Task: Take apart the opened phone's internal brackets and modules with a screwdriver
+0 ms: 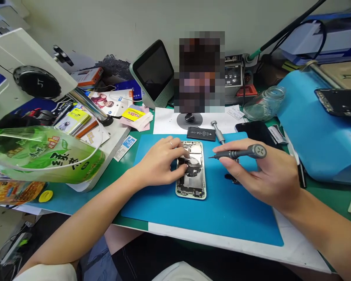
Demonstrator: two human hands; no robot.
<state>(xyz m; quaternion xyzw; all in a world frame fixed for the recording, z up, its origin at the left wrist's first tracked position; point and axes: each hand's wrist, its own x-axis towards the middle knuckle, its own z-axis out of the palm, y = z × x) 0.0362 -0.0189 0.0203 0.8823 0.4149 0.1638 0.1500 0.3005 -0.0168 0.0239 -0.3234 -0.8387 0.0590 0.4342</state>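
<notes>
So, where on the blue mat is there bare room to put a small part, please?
The blue mat is bare between its front edge and the opened phone. It is crowded behind the phone, with the battery and silver tool, and by the right hand, where small dark parts lie.

Even light; edges stretched; upper-centre patch [199,72] pixelated

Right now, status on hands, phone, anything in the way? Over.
Left hand over opened phone. Right hand gripping screwdriver, tip clear of phone. Phone flat on blue mat. Left fingers partly cover it; battery beyond its top edge.
</notes>
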